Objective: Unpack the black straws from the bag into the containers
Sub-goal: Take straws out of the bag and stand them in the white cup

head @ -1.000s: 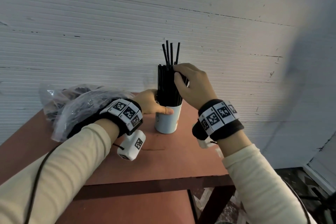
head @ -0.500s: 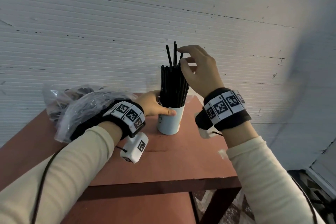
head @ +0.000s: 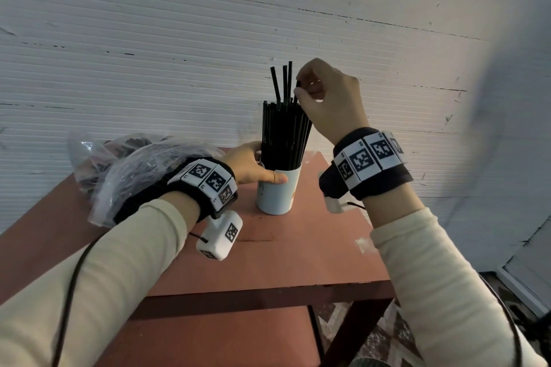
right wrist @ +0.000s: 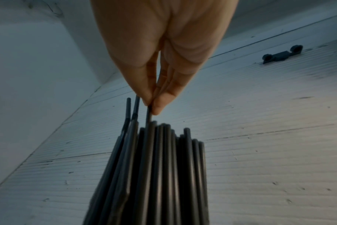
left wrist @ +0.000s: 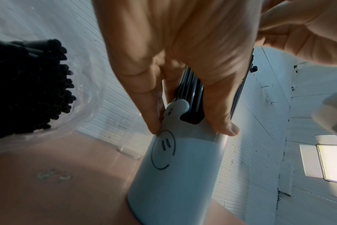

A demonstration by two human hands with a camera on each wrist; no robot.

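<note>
Head view shows the left hand [head: 250, 162] gripping the white cup [head: 278, 192] near its rim, on the red table [head: 298, 250]. The cup is full of upright black straws [head: 283, 134]. The right hand [head: 331, 101] pinches the top of one raised straw [right wrist: 148, 114]. Behind the left wrist, the plastic bag [head: 131, 170] holds more straws.
</note>
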